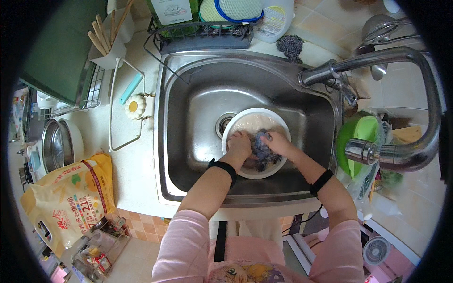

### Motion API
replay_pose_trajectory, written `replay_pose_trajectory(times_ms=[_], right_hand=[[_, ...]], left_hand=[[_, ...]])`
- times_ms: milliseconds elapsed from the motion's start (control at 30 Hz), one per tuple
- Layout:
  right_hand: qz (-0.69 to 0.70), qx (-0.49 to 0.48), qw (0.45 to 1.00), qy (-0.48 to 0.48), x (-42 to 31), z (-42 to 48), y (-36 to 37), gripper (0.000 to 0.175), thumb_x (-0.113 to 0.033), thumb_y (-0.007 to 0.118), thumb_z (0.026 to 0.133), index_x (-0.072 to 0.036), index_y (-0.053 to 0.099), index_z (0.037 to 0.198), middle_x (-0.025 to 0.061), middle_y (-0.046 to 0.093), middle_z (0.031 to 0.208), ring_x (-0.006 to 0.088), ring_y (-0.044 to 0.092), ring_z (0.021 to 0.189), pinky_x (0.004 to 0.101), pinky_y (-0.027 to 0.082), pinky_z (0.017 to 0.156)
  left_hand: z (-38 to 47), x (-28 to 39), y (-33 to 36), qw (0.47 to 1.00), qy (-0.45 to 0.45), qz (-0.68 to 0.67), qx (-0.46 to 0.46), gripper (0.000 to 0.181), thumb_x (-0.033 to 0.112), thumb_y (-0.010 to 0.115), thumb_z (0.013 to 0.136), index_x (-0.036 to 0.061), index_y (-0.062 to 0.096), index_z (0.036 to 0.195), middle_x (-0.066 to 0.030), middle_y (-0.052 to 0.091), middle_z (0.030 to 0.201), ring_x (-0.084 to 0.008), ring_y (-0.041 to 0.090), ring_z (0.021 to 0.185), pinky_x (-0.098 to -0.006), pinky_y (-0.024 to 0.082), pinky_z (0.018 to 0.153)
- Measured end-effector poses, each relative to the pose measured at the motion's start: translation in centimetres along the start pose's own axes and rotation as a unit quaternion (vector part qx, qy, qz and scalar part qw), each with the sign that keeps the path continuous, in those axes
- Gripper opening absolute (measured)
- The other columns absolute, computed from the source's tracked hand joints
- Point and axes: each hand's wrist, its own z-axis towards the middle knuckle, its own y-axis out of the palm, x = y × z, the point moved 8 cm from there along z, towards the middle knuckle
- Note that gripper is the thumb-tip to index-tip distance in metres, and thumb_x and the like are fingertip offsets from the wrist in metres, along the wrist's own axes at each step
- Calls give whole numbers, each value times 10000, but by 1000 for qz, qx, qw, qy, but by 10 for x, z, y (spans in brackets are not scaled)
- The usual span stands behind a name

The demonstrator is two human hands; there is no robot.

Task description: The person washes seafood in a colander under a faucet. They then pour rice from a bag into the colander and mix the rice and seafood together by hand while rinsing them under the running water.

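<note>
A round white basin [226, 141] with cloudy liquid stands in the stainless steel sink [198, 102], over its lower right part and beside the drain [225, 123]. Dark, bluish-grey soft material [261, 145], perhaps wet cloth, lies in the liquid. My right hand [275, 142] grips this material at its upper right, thumb on top. At the basin's left side, my left hand [240, 145] reaches into the liquid with bent fingers; its fingertips are partly hidden, so what it holds is unclear. Black bands circle both wrists.
A steel faucet [393, 56] arches over the sink's right side. Behind the sink stand a black wire rack [208, 40], a bottle [272, 21] and a dark mesh scourer [290, 46]. A green basin [345, 141] is at right; a white wire frame [112, 106] and a printed bag [70, 201] are left.
</note>
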Motion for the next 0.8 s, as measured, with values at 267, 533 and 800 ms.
replay_pose_trajectory(times_ms=[267,533,800], right_hand=[[-172,109,972,-114,5,-15,-10,583,-115,617,658,9,336,1153,204,362,1148,325,346,1093,358,310,899],[-213,55,975,38,2,5,11,735,-213,711,557,-4,317,1140,201,407,1127,334,423,1029,372,378,835],[15,52,991,122,66,41,16,388,-113,640,590,20,540,940,189,532,990,280,516,929,333,398,806]], left_hand=[[-11,-5,12,996,55,17,-75,295,209,584,684,31,558,917,-146,561,958,-248,547,898,-318,436,748],[4,-13,-8,989,107,-90,41,223,53,515,668,-13,552,878,-207,557,884,-321,534,867,-381,422,754],[9,-9,24,989,81,-116,-39,820,288,726,516,-125,277,1065,-279,446,1028,-370,476,940,-355,402,800]])
